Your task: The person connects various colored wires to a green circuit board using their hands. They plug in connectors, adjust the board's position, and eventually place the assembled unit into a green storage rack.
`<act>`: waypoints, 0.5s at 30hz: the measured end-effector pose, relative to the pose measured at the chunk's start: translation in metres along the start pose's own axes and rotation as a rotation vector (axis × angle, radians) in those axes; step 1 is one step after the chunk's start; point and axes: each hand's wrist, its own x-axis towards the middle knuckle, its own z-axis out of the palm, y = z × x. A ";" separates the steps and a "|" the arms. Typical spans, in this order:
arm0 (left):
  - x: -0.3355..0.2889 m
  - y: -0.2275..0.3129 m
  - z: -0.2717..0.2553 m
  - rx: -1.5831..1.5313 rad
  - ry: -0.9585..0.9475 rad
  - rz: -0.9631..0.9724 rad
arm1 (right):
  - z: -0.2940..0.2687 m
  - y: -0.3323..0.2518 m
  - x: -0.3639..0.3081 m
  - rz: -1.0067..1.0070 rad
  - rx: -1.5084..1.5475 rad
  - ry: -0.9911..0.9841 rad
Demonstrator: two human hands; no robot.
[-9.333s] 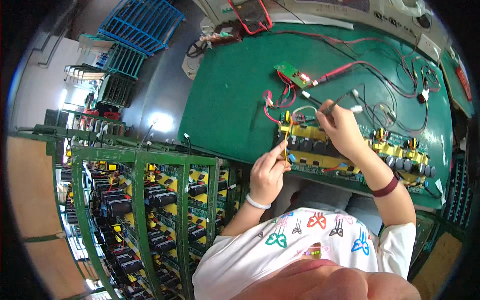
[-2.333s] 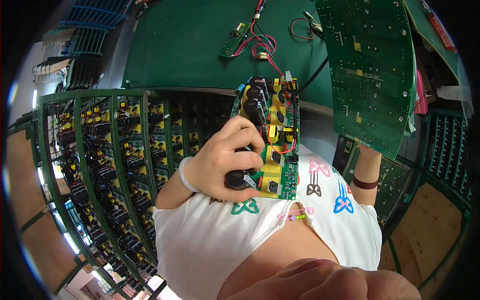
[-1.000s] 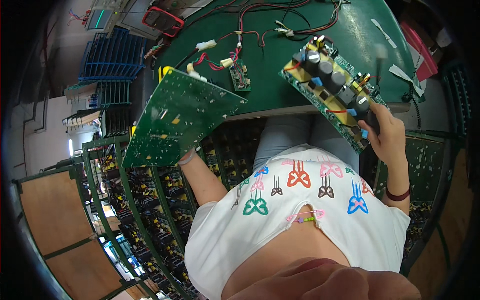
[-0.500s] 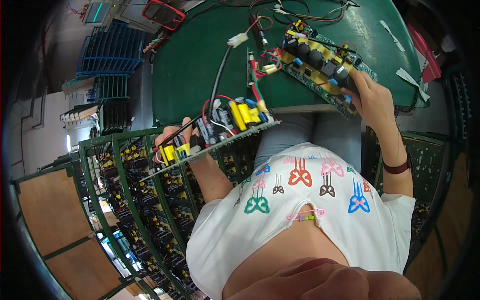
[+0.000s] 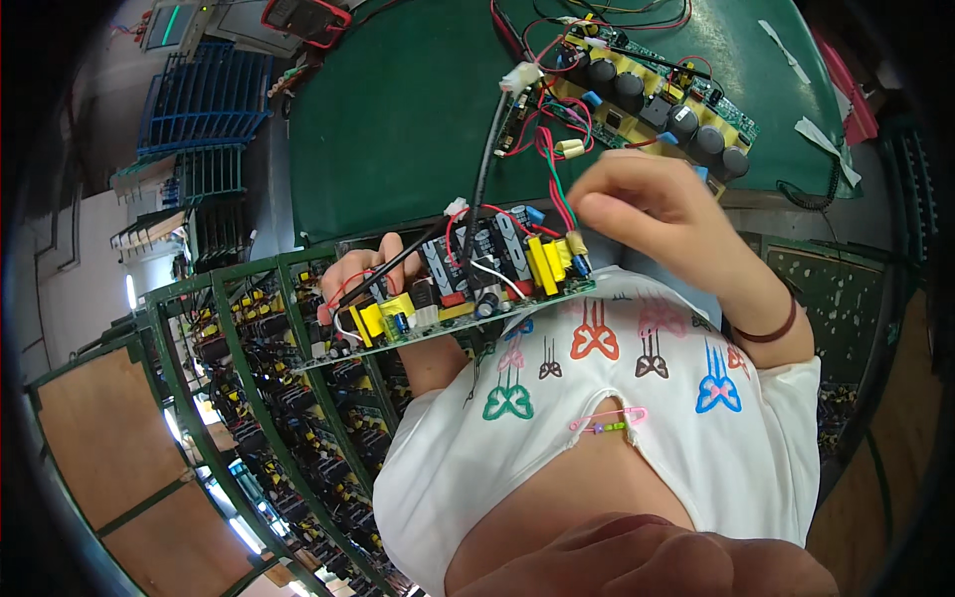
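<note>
My left hand (image 5: 350, 280) grips a long green circuit board (image 5: 468, 316) at its left end, with my fingers curled over the edge. The board is tilted and held over my lap, carrying yellow parts, grey heat sinks and capacitors. From it a thick black cable (image 5: 484, 164) runs up to a white connector (image 5: 518, 78). My right hand (image 5: 657, 199) has its fingers bent and drawn together at a bundle of red and green wires (image 5: 557, 184), which reaches a small plug (image 5: 576, 242) at the board's right end. The fingertips partly hide the contact.
Another circuit board (image 5: 657, 95) with large black capacitors lies on the green tabletop (image 5: 398, 119). A red-cased meter (image 5: 306, 18) sits at the far left. Green metal racks (image 5: 288, 328) full of boards stand by my left side. Blue racks (image 5: 204, 104) stand beyond the table's left edge.
My right hand has left the board on the table and come left to the red and green wires. The held board has moved right and now shows more of its component side.
</note>
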 end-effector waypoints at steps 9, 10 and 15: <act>-0.015 -0.002 0.003 -0.029 0.019 -0.026 | 0.020 0.014 0.016 -0.246 -0.365 0.195; -0.016 0.000 0.001 -0.027 0.014 -0.039 | 0.020 0.014 0.018 -0.328 -0.515 0.225; -0.025 0.002 -0.010 -0.050 0.026 -0.044 | 0.027 0.014 0.024 -0.303 -0.548 0.220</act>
